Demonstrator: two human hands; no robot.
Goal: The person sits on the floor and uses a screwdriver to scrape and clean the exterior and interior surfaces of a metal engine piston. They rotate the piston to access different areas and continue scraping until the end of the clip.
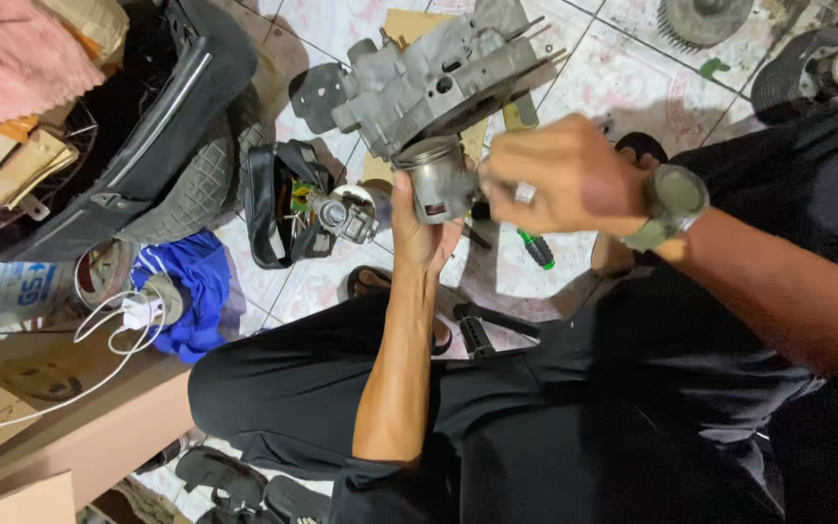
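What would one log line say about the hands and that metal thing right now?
left hand: holds metal piston | right hand: at piston side, blurred | engine case: behind | floor: tiled

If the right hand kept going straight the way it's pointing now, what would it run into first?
The right hand points leftward at the metal piston, which the left hand holds from below. It would likely meet the piston's side first; it may already be touching, as motion blur hides the contact.

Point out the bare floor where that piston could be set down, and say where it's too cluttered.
Bare tile lies upper right, between the engine case, the gear and the right hand. A smaller patch sits between the carburetor and the knee. Left is crowded: seat, blue cloth, charger cable, cardboard. The left hand holds the piston.
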